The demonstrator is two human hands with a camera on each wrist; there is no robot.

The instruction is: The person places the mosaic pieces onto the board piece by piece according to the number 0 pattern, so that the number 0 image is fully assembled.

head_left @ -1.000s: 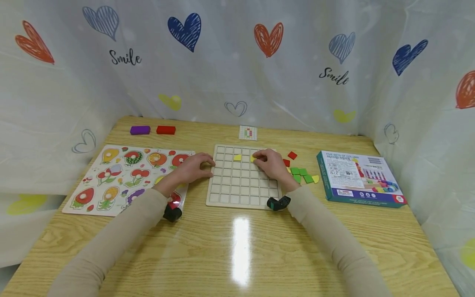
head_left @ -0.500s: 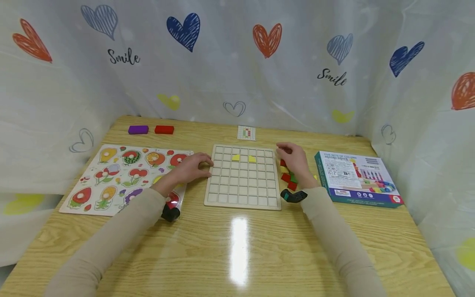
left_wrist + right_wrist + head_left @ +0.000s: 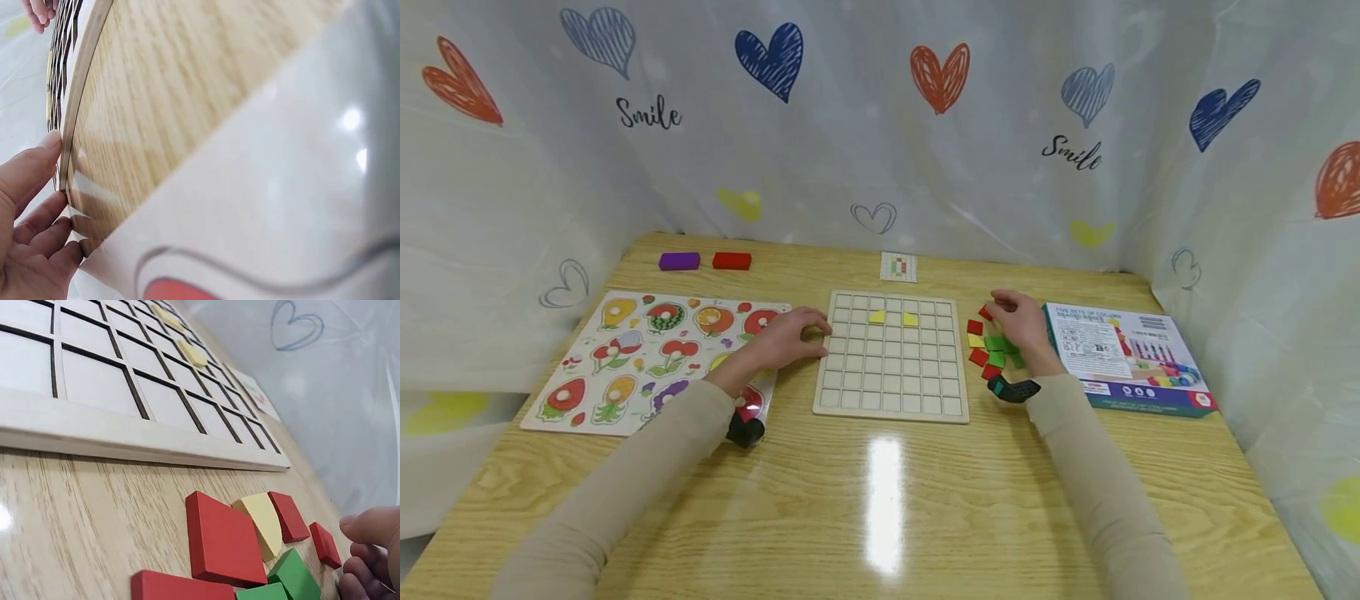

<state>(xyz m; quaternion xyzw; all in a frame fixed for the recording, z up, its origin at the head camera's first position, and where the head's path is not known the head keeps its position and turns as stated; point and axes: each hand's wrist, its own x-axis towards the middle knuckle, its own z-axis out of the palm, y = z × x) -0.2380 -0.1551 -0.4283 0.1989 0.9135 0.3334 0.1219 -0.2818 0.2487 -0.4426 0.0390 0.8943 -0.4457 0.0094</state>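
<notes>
Grid board point(image 3: 892, 364): centre of worktop point(image 3: 775, 500); two yellow tiles point(image 3: 911, 320) in a far row.
Left hand point(image 3: 790, 337): relaxed, fingertips at board's left edge.
Right hand point(image 3: 1024, 323): loosely parted beside red tile point(image 3: 325, 545); no hold seen.
Tiles: selection judged underway; next move calls for a pinch.
Box point(image 3: 1131, 354): "FIVE SETS OF COLUMN", remainder unclear.
Curtain point(image 3: 857, 108): "Smile", twice.

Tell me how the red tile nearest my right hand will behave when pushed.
The red tile looks rigid and straight-edged, so it probably won't bend. Lying flat, it should likely slide rather than roll across the glossy table. Its small size suggests little weight.
</notes>
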